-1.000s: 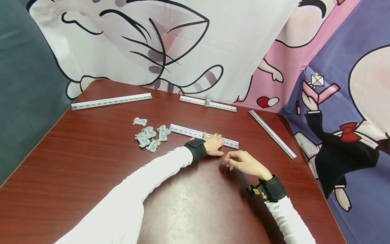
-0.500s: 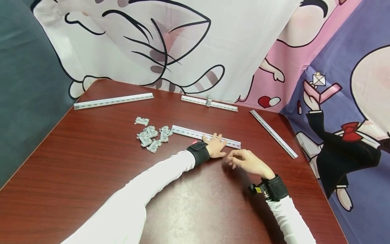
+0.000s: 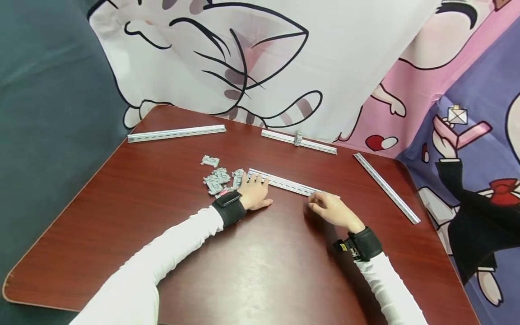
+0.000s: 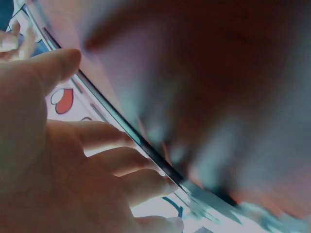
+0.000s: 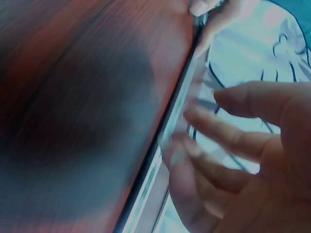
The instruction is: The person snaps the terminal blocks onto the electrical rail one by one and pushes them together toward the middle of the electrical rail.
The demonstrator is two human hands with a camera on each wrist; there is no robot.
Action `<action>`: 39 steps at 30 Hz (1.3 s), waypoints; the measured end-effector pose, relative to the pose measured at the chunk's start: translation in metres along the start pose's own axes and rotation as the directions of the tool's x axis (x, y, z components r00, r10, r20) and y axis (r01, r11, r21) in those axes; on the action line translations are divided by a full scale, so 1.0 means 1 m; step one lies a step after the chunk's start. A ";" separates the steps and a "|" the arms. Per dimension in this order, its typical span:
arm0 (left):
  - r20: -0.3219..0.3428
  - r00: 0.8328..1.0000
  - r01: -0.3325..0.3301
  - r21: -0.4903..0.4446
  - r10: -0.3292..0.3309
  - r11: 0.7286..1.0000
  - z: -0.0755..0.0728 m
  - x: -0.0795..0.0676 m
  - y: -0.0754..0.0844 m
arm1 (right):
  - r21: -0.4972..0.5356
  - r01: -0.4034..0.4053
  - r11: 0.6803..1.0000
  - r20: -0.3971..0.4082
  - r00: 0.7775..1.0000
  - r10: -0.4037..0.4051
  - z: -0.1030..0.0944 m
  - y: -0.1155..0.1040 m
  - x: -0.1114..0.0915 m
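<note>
A slotted metal DIN rail lies across the middle of the table. My left hand is at its left end, fingers straight and spread, the fingertips over or on the rail; nothing is gripped. Right beside these fingers lie several grey DIN-rail terminal blocks, one partly hidden by the hand. My right hand is at the rail's right end, its fingers loosely bent. In the right wrist view those fingers hang beside the rail with nothing held; whether they touch it I cannot tell.
Another rail lies back left and one slants at the right. At the back, a rail carries a clipped-on grey block. A single block lies apart from the pile. Printed cloth hangs behind the table.
My left hand has slid left from the rail's right part to its left end, near the blocks. The right hand has come closer to the rail's right end. The head view has swung left.
</note>
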State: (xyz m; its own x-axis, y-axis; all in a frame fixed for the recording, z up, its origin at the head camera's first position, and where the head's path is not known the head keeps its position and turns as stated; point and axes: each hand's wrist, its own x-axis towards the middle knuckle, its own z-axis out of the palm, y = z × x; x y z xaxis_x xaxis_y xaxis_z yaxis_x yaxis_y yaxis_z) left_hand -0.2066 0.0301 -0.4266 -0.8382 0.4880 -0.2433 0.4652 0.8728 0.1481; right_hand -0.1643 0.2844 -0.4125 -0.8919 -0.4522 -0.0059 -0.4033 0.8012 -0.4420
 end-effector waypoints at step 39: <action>-0.374 0.903 -0.188 0.099 0.211 0.977 -0.006 -0.024 -0.082 | 0.006 -0.061 0.998 0.226 0.972 0.058 0.003 0.013 0.008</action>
State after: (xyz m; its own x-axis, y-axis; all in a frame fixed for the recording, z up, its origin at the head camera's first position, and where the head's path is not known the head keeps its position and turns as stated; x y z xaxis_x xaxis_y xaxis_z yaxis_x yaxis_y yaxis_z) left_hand -0.2267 -0.0535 -0.4273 -0.7651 0.6211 0.1699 0.6401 0.7623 0.0958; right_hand -0.1767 0.2903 -0.4210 -0.8446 -0.4816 -0.2338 -0.3467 0.8249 -0.4465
